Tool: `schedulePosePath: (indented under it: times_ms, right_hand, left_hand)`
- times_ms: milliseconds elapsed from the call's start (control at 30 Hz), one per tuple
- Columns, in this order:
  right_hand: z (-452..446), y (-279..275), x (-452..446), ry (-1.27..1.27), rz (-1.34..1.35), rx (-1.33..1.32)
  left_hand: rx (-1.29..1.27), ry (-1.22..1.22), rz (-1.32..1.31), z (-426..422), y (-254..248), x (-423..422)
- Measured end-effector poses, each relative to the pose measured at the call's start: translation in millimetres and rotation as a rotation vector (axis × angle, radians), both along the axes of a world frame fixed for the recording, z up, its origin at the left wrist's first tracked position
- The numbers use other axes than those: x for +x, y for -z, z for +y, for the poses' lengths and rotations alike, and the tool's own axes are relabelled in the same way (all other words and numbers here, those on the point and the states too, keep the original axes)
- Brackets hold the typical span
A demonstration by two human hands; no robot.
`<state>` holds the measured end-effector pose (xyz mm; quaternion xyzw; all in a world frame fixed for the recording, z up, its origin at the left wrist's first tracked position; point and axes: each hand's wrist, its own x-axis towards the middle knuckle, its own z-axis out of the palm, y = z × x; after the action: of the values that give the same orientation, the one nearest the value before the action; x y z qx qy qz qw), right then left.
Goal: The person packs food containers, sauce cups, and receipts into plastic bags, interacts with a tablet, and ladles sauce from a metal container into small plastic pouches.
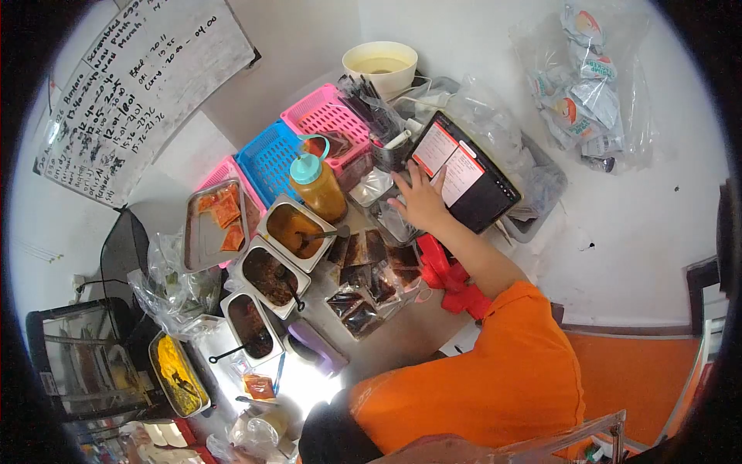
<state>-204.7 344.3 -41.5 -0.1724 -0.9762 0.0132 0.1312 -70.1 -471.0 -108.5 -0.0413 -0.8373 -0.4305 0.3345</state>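
Observation:
My right hand (423, 203) reaches out from an orange sleeve (525, 317) with its fingers spread. Its fingertips lie over the lower left part of a tablet (483, 201), whose lit screen shows white and red panels. Whether they press the glass I cannot tell. The hand holds nothing. Just below it lie clear plastic packs of dark sauce (363, 255) and a red device (448, 278), partly behind my forearm. A squeeze bottle with a turquoise cap (315, 185) stands to the left. My left hand does not show.
Metal pans of sauce (274, 271) with ladles line the counter's left side, beside a tray of orange packets (216, 224). Blue (270, 162) and pink (328, 116) baskets stand behind. A pan of yellow food (178, 371) is lower left. A plastic bag (583, 85) hangs on the wall.

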Motion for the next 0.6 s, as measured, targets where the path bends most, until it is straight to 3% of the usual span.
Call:
schedulePosePath:
  times_ms: [67,133,200,267,333,400,467,600]
  right_hand:
    - [0.4,3.9,-0.3,-0.016,-0.038,-0.001]
    - [1.3,5.9,-1.1,0.005,-0.072,0.033]
    - [3.1,8.9,-2.2,0.037,-0.080,0.030]
    - [3.1,8.5,-3.1,0.048,-0.069,0.021]
    - [0.0,5.6,-2.2,0.036,-0.039,0.007]
    - [-8.2,-6.5,3.9,0.003,0.023,-0.026]
    - [-23.2,-24.0,17.0,-0.016,0.057,-0.102]
    - [-65.0,-38.8,73.2,-0.024,0.088,-0.223]
  left_hand:
    - [0.342,-0.504,-0.417,14.3,-10.1,10.4]
    - [0.086,0.106,-0.022,-4.8,2.2,-2.4]
    - [0.045,0.070,-0.047,-8.1,3.6,-2.3]
    - [0.227,-0.608,-0.489,6.4,-5.2,9.7]
    - [0.123,0.022,-0.083,5.0,0.9,-2.4]
    - [0.177,0.055,-0.074,1.6,4.1,3.0]
    - [0.392,-0.494,-0.455,13.0,-6.5,9.6]
    - [0.242,-0.453,-0.413,34.5,-20.8,-15.5]
